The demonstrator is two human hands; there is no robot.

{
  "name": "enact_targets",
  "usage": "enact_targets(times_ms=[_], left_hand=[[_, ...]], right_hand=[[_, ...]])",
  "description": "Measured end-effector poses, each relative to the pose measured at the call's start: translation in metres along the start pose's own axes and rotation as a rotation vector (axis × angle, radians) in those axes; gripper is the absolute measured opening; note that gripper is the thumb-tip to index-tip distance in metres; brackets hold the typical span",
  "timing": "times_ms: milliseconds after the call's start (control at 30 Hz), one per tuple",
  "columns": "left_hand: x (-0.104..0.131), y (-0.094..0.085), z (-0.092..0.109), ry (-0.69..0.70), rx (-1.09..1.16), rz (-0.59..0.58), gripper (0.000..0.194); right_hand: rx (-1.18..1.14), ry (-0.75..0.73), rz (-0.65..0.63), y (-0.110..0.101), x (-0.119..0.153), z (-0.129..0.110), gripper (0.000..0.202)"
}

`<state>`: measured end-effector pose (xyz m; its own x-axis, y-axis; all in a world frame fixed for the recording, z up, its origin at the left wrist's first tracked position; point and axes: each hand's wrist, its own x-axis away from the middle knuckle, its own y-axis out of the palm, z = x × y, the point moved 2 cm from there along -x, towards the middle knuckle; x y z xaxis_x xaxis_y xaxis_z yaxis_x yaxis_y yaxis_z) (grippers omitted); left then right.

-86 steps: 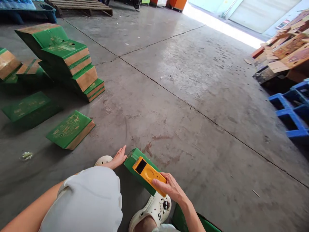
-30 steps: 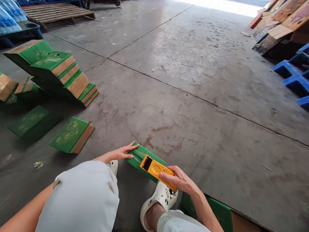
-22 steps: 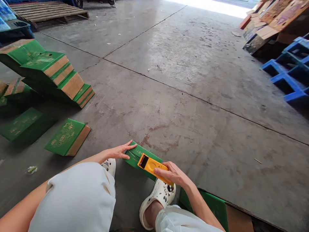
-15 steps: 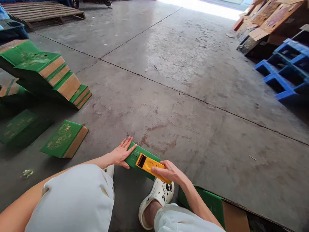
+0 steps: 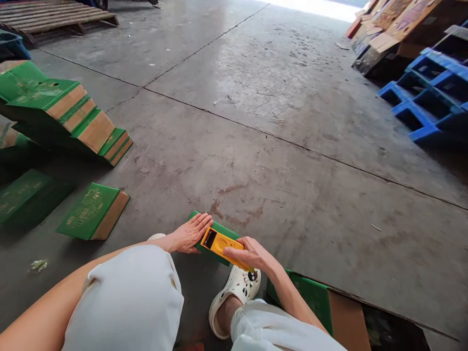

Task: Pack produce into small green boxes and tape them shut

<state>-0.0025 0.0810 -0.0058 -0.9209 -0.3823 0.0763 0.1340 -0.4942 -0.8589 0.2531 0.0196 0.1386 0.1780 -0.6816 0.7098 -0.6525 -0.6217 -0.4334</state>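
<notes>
A green box [image 5: 224, 231] lies on the floor between my feet. My left hand [image 5: 190, 234] rests flat on its left end, fingers stretched out and close together. In my right hand [image 5: 249, 253] is a yellow tool [image 5: 221, 243] with a dark window at its front end. The tool lies over the top of the green box, its front end near my left fingertips. My right thumb lies along the tool's upper face; the other fingers are partly hidden.
Stepped green and brown cartons [image 5: 69, 107] stand at the left, with a single green box [image 5: 93, 211] nearer. Blue pallets [image 5: 431, 97] and brown cardboard [image 5: 387, 41] are at the right. An open green carton [image 5: 314, 300] sits beside my right forearm.
My left hand has slid right along the box and its fingers have come closer together. The yellow tool now sits nearer to those fingers. The whole view has shifted slightly.
</notes>
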Motion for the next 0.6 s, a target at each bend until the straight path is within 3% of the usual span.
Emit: enact_targets(times_ms=[100, 367, 600], left_hand=[[0.002, 0.0, -0.002, -0.014, 0.016, -0.005, 0.129], [0.003, -0.007, -0.002, -0.015, 0.017, -0.023, 0.128], [0.006, -0.008, 0.002, -0.025, 0.003, -0.035, 0.127]], right_hand=[[-0.086, -0.013, 0.009, -0.003, 0.012, 0.012, 0.055], [-0.177, 0.116, 0.036, -0.017, 0.059, 0.07, 0.049], [-0.137, 0.153, 0.071, -0.018, 0.062, 0.079, 0.044]])
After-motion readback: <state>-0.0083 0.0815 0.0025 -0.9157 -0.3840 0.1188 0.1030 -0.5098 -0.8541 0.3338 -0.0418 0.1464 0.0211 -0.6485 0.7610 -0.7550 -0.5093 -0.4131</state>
